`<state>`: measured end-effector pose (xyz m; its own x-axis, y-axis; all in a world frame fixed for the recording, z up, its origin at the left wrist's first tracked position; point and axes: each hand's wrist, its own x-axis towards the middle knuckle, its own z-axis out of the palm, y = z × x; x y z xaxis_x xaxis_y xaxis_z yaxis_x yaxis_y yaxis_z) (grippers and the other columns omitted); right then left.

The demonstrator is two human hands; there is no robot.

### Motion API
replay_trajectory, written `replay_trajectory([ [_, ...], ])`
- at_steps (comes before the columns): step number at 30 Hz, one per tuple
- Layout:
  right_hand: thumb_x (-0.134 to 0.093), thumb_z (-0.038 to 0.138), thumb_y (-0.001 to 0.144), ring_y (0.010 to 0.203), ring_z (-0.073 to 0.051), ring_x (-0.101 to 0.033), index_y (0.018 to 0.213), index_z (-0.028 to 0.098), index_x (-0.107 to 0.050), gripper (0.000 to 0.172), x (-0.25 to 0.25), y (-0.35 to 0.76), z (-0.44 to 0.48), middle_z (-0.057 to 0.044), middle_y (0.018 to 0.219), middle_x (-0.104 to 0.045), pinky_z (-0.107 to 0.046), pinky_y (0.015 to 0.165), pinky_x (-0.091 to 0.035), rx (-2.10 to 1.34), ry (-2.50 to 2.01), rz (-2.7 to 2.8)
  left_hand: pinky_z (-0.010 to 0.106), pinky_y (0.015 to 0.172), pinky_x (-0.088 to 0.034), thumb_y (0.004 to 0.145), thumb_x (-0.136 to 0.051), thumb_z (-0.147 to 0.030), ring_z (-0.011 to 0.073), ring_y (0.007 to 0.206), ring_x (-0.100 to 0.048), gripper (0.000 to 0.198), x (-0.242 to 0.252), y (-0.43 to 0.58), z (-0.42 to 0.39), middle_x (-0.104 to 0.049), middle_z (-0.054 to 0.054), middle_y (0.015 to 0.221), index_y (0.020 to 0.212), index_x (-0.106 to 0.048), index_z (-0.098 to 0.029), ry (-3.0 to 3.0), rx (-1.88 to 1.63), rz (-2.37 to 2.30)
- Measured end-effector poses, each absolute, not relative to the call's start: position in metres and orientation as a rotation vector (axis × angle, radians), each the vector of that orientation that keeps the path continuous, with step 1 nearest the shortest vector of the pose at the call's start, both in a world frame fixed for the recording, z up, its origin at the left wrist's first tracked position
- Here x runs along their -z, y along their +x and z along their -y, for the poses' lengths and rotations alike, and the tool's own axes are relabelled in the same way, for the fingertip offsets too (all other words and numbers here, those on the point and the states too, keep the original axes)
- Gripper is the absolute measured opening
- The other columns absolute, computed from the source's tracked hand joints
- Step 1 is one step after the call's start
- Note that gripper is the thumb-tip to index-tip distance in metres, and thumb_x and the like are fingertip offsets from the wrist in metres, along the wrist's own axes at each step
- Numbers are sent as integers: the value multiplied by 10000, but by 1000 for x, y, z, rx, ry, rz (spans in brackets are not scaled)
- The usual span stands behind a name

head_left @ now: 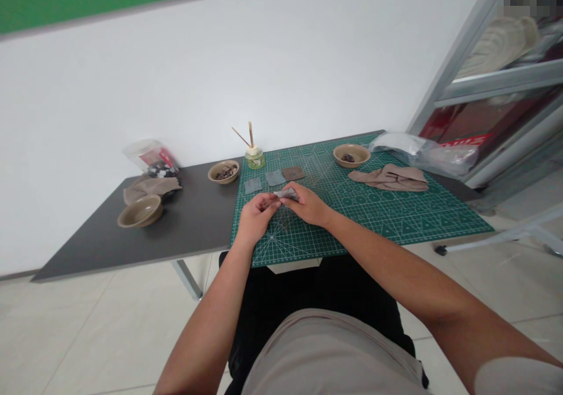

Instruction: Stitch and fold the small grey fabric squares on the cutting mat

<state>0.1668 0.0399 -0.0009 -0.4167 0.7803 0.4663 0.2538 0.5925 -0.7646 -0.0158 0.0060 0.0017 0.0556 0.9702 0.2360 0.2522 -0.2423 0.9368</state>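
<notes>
Over the green cutting mat (373, 213), my two hands meet at the fingertips. My right hand (310, 204) is closed on a small, bent grey sheet (287, 193), which looks like sandpaper. Close against it, my left hand (257, 216) has its fingers curled in a pinch; what lies between them is too small and hidden to make out. Just beyond the hands, flat on the mat, are two small grey-blue squares (275, 178) (253, 185) and a brown square (293, 173) of similar sheet.
A bowl of brown stone-like pieces (224, 172) stands left of a reed diffuser (255, 158). Another bowl (352, 155) holds a few dark pieces near a crumpled brown cloth (391, 178) and clear plastic bag (424, 152). Farther left are a tan bowl (141, 212), a cloth (152, 189) and a tipped clear container (152, 156).
</notes>
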Motion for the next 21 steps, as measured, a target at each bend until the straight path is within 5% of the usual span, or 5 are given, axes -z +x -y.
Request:
replay_trajectory([
  [14, -593, 386, 871, 735, -166, -565, 858, 217, -533, 180, -2, 167, -40, 4, 783, -607, -285, 718, -413, -752, -966, 1822, 280, 734, -507, 720, -718, -250, 120, 708, -611, 190, 1, -14, -10, -695, -1, 843, 892, -654, -201, 1537, -1407, -1203],
  [21, -576, 427, 861, 697, -156, -536, 839, 206, -529, 227, -2, 166, -42, 10, 764, -607, -279, 692, -401, -780, -977, 1849, 350, 856, -545, 735, -736, -295, 189, 876, -694, 128, 3, -16, -11, -745, 46, 909, 803, -704, -191, 1573, -1409, -1155],
])
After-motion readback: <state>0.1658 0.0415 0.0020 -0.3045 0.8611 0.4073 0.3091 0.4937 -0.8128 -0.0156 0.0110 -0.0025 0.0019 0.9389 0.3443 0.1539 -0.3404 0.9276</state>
